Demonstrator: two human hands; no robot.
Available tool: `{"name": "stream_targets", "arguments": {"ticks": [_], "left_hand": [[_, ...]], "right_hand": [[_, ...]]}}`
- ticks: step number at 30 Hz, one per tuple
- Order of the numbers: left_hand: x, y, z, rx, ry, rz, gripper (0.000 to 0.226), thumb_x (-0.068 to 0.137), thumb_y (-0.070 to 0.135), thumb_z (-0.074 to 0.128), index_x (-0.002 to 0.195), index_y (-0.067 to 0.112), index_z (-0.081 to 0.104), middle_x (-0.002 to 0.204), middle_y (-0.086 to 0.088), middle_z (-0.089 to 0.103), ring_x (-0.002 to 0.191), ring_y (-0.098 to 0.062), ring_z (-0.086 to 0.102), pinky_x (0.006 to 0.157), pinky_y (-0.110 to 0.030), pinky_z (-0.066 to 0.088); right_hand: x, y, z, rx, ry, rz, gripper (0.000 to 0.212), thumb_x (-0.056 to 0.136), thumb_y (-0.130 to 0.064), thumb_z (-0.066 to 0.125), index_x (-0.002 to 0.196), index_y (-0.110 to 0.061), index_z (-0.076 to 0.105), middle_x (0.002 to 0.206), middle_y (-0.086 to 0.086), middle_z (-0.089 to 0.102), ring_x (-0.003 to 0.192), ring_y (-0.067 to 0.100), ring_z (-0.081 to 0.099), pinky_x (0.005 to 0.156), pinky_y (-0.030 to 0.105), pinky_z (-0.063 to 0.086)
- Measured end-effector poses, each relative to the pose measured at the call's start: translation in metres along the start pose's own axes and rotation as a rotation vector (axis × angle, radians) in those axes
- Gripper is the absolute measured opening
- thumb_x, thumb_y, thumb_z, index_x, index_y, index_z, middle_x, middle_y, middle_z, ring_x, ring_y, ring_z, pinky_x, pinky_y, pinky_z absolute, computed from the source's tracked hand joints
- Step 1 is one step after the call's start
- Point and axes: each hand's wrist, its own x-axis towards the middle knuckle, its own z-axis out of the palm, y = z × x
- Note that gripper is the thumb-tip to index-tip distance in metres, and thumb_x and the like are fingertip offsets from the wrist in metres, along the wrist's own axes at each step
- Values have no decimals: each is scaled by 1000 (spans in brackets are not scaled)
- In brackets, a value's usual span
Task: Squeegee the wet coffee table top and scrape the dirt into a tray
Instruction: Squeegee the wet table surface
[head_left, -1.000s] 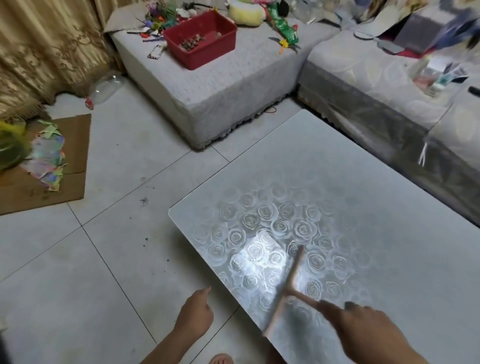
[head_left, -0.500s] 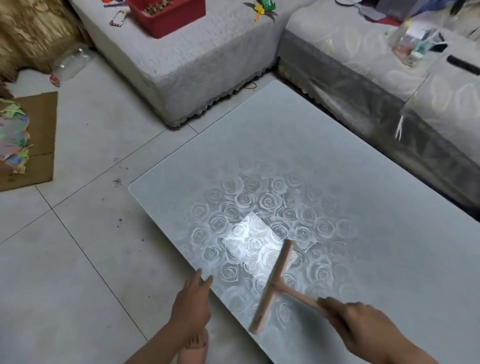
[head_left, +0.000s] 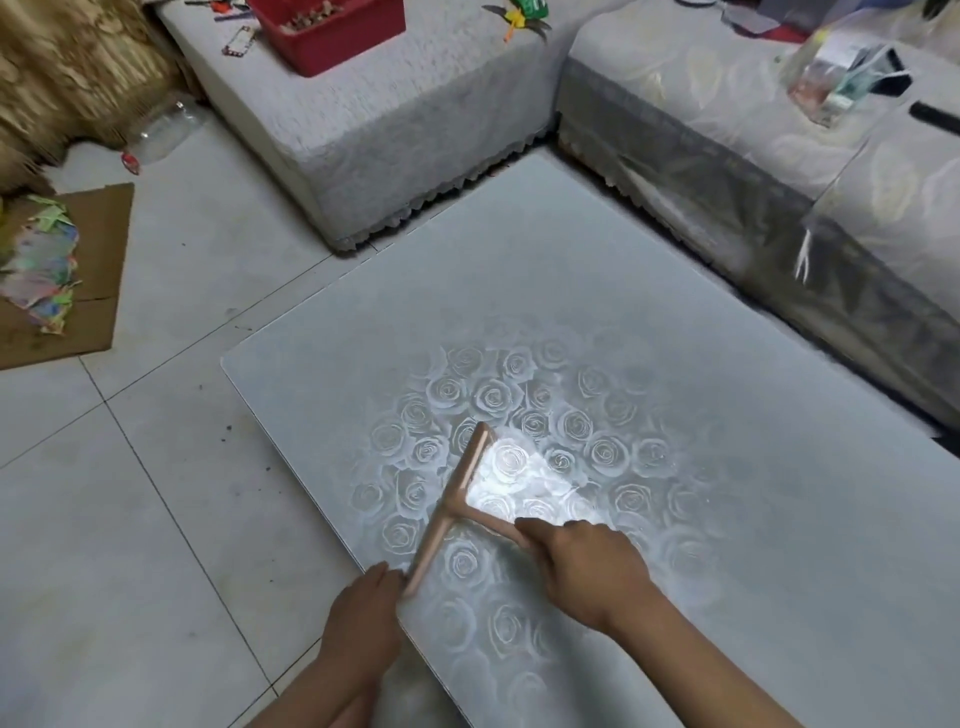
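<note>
A pale pink T-shaped squeegee (head_left: 453, 501) lies with its blade on the grey coffee table top (head_left: 675, 364), which carries a rose pattern. My right hand (head_left: 587, 564) grips the squeegee's handle. The blade runs diagonally, and its near end reaches the table's left edge. My left hand (head_left: 366, 616) is held at that edge just beside the blade's near end, fingers together and fairly straight; whether it touches the edge I cannot tell. No tray for dirt shows near the table.
A grey sofa (head_left: 753, 171) runs along the table's far right side, with an ottoman (head_left: 395, 114) holding a red bin (head_left: 332, 26) beyond. Cardboard with coloured paper (head_left: 62, 270) and a plastic bottle (head_left: 161, 132) lie on the tiled floor at left. Dark crumbs dot the tiles near the table edge.
My right hand has pulled the squeegee toward the table's left edge. My left hand has risen from the floor side up to that edge, next to the blade's end.
</note>
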Motion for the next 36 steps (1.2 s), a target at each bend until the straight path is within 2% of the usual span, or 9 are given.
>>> {"name": "stream_targets", "arguments": {"ticks": [7, 12, 16, 18, 23, 27, 30, 32, 36], "left_hand": [[-1, 18, -8, 210, -106, -55, 62, 89, 15, 39, 148, 21, 22, 153, -2, 26, 139, -17, 31, 108, -29, 29], [3, 51, -16, 254, -75, -42, 40, 86, 10, 40, 124, 19, 42, 131, -1, 42, 117, -20, 50, 91, -31, 40], [18, 83, -15, 293, -48, 53, 32, 83, 8, 40, 114, 12, 45, 124, -4, 45, 110, -24, 52, 83, -33, 40], [25, 98, -15, 306, -52, 79, 31, 83, 7, 39, 113, 10, 45, 125, -6, 45, 110, -25, 51, 83, -33, 40], [37, 130, -20, 341, -53, 137, 29, 85, 7, 39, 113, 9, 45, 121, -7, 47, 104, -26, 53, 79, -34, 41], [36, 150, -35, 352, -52, 172, 31, 88, 10, 37, 119, 9, 44, 127, -6, 46, 111, -25, 52, 84, -32, 42], [40, 166, -46, 384, -69, 192, 46, 91, 14, 38, 137, 9, 36, 147, -9, 35, 129, -24, 43, 98, -30, 40], [45, 178, -54, 387, -98, 199, 52, 91, 13, 39, 143, 10, 32, 154, -8, 26, 135, -23, 38, 103, -30, 38], [64, 202, -64, 429, -111, 267, 57, 92, 13, 40, 147, 10, 25, 158, -9, 18, 139, -23, 33, 106, -30, 36]], "right_hand": [[-93, 91, 18, 106, -41, 237, 45, 94, -46, 29, 134, -63, 16, 114, -3, 64, 99, 23, 63, 69, 32, 40], [-95, 99, 1, 72, 26, 251, 48, 96, -41, 29, 138, -57, 9, 102, 0, 65, 92, 25, 64, 64, 32, 36], [-51, 97, -6, 53, 151, 262, 45, 101, -37, 27, 144, -46, 23, 93, 3, 65, 83, 27, 63, 59, 32, 36], [-45, 101, -1, 82, 127, 314, 44, 101, -37, 25, 144, -46, 25, 96, 4, 66, 85, 27, 63, 60, 32, 37], [-106, 105, 37, 251, -5, 405, 57, 98, -32, 28, 145, -55, 5, 94, 2, 60, 93, 24, 64, 69, 32, 43], [-137, 110, 28, 351, -28, 467, 55, 97, -38, 28, 140, -64, 4, 114, 0, 62, 102, 23, 62, 76, 32, 44], [-140, 120, 5, 411, 91, 449, 49, 99, -48, 23, 133, -72, -3, 96, -1, 60, 95, 24, 62, 71, 34, 41], [-130, 136, -11, 419, 153, 483, 46, 101, -47, 21, 139, -65, 3, 94, 1, 58, 94, 27, 61, 70, 35, 41], [-95, 173, -41, 545, 229, 602, 42, 102, -34, 30, 144, -37, 33, 116, 8, 64, 105, 31, 59, 82, 37, 46]]}}
